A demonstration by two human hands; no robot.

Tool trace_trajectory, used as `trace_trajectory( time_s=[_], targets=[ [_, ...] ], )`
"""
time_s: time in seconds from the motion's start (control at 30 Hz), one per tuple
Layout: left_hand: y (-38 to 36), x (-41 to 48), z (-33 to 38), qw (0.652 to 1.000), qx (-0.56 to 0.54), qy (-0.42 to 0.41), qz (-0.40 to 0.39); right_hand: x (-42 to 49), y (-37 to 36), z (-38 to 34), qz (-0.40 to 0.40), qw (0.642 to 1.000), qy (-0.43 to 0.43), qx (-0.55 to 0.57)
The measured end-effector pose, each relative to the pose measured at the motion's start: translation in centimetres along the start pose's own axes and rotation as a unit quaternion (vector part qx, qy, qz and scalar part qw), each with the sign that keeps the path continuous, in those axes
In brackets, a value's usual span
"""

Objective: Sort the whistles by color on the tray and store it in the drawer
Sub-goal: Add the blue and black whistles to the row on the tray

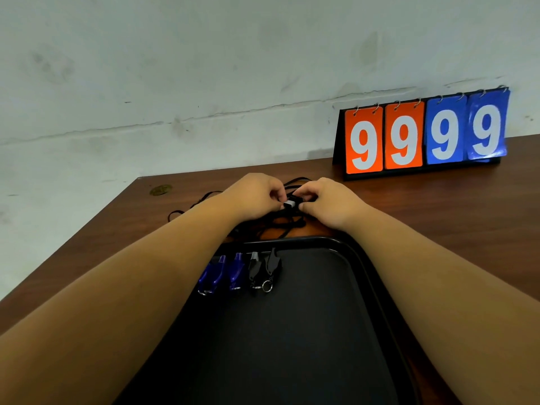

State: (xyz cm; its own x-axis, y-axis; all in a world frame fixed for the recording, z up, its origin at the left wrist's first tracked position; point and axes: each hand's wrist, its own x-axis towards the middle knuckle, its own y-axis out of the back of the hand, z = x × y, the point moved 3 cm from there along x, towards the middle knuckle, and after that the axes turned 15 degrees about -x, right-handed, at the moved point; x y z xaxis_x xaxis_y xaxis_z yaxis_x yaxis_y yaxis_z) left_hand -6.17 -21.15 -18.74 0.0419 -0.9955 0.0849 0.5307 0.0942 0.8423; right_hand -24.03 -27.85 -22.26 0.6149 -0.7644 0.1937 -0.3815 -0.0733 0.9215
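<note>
1. Left hand (257, 197) and right hand (330, 200): fingers of both curled, together pinching one small held whistle (290, 203) near the table's far edge. It is glossy black plastic with a pale silvery end.
2. Beneath it lies a tangle of black cords (280, 226), thin and woven, with loops trailing toward the far-left corner.
3. Tray (321, 331): matte black, rounded corners, raised rim. It sits toward the near edge, just short of the cords.
4. Row along the tray's far rim: two blue whistles (211, 276), translucent, then two black whistles (254, 271), opaque, with tapered mouthpieces pointing away. One carries a metal split ring (266, 286).
5. Table (438, 229): smooth dark-brown wood grain.
6. Scoreboard (423, 135) at the far-right edge: wire-ringed flip cards, two orange and two blue, all showing 9.
7. Wall (175, 68): off-white, stained, with a long crack.
</note>
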Motion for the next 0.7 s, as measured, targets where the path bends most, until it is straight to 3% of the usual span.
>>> trace_trajectory(
  time_s=[0.33, 0.7],
  targets=[
    [0.9, -1.1, 0.5, 0.998, 0.029, 0.033, 0.036, -0.4, 0.6, -0.1, 0.03, 0.999, -0.016, 0.02],
    [4.2, -3.9, 0.7, 0.989, 0.033, 0.102, 0.104, -1.2, 1.7, 0.8, 0.042, 0.981, -0.099, 0.16]
  ],
)
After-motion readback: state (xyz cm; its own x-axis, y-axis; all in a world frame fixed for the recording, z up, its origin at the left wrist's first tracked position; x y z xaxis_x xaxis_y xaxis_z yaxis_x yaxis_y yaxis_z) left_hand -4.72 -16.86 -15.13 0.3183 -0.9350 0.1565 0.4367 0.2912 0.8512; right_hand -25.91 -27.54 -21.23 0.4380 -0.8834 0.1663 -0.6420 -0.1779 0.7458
